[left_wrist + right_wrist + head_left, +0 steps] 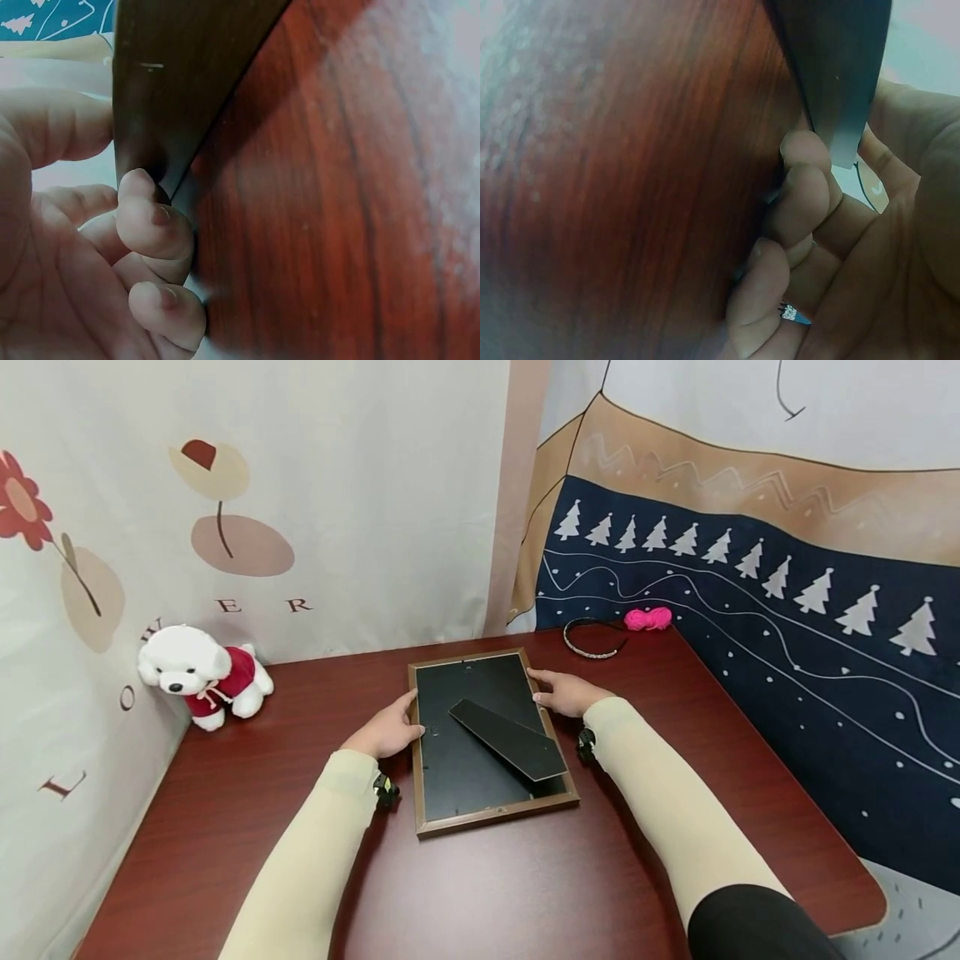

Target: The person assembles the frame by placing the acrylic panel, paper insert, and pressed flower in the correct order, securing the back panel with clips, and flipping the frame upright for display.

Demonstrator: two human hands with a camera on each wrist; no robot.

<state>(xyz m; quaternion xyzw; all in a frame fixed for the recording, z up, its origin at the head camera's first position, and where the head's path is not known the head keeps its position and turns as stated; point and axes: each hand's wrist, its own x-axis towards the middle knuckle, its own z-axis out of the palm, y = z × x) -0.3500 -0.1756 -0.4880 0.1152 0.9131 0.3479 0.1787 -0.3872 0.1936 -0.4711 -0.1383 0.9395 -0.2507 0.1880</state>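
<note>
A picture frame [480,735] with a brown wooden border and black backing lies face down on the table. Its black stand leg [510,742] slants across the back. My left hand [385,727] grips the left side of it, thumb over the border. In the left wrist view, the curled fingers [154,225] meet the frame's edge [172,75] close to the tabletop. On the opposite side my right hand [572,692] holds the right border, a little farther up. The right wrist view has its fingers [799,202] bent at the frame's lower edge, against the wood surface.
A white plush dog [206,672] in a red top sits at the table's back left. Toward the back right lie a headband [592,653] and a bundle of pink yarn [648,618]. Printed curtains [360,510] hang behind the reddish-brown table [300,710].
</note>
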